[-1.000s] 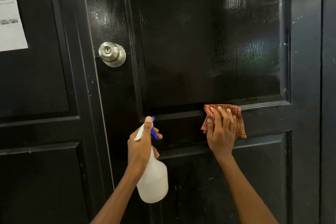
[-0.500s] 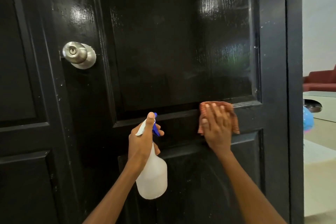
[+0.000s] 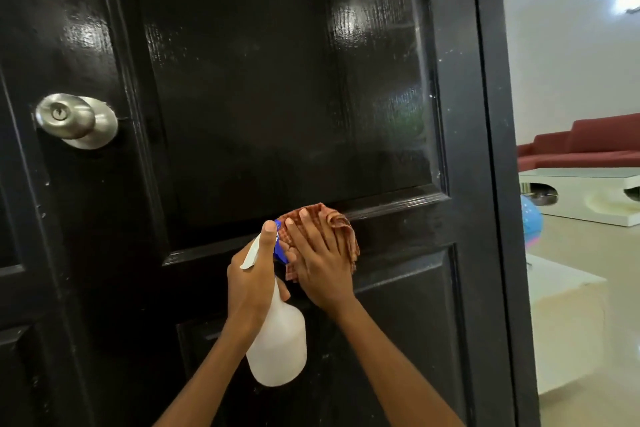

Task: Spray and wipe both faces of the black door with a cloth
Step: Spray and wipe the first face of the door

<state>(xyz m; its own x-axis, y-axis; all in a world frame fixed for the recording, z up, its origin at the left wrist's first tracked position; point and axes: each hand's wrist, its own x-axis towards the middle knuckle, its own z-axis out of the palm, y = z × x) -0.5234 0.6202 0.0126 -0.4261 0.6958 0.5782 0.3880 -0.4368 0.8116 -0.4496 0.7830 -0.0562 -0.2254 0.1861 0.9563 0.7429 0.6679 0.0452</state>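
- Since the earlier pictures the right hand has slid its cloth leftward along the door's middle rail, so that it now lies just beside the left hand; the view has also swung, showing more of the room past the door's edge.
- One black door fills most of the view, glossy, with pale specks and streaks on its face.
- One checked red cloth sits bunched under the right hand, whose fingers lie straight and spread, pressing it flat against the rail just below the upper panel's moulding.
- One white spray bottle hangs from the left hand, which is curled round its neck, thumb lying up along the white top; the blue trigger shows between the two hands, touching or nearly touching the cloth.
- The bottle's body hangs below both hands, in front of the lower panel, and hides part of it.
- One round metal knob with a keyhole sits up and well to the left of the left hand.
- To the right of the right hand, beyond the door's edge, lies a pale floor.
- Out there stand one red sofa, one white low tabletop before it, and one blue ball, partly hidden by the door's edge.
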